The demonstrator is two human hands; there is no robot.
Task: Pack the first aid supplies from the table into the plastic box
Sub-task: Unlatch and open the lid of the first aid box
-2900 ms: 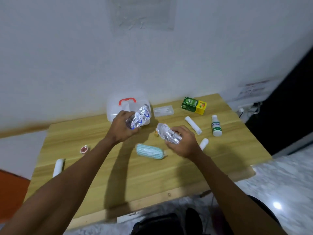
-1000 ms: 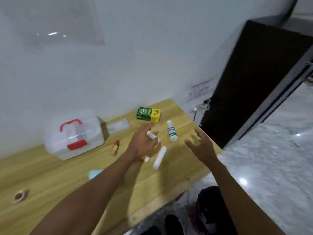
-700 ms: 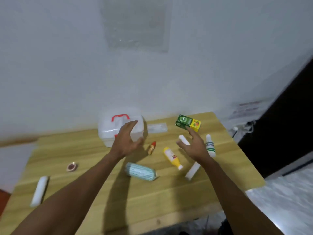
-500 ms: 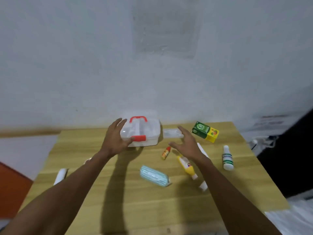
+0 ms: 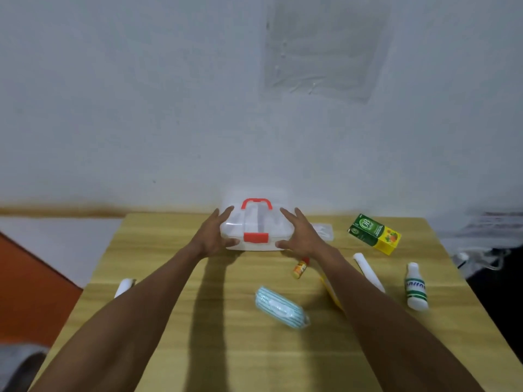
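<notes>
Your left hand [image 5: 210, 239] and right hand [image 5: 301, 236] press flat, fingers straight, against either side of the plastic box [image 5: 256, 223], far back on the table [image 5: 226, 349], lid apparently latched. The striped packet [image 5: 280, 306] lies nearer you.

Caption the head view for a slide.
Left hand and right hand touch the closed plastic box; supplies lie unpacked on the table.

I read "OB" on the green and yellow carton [image 5: 374, 233], perhaps "Herbal" beneath; lettering on the white bottle [image 5: 416, 288] blurs.
</notes>
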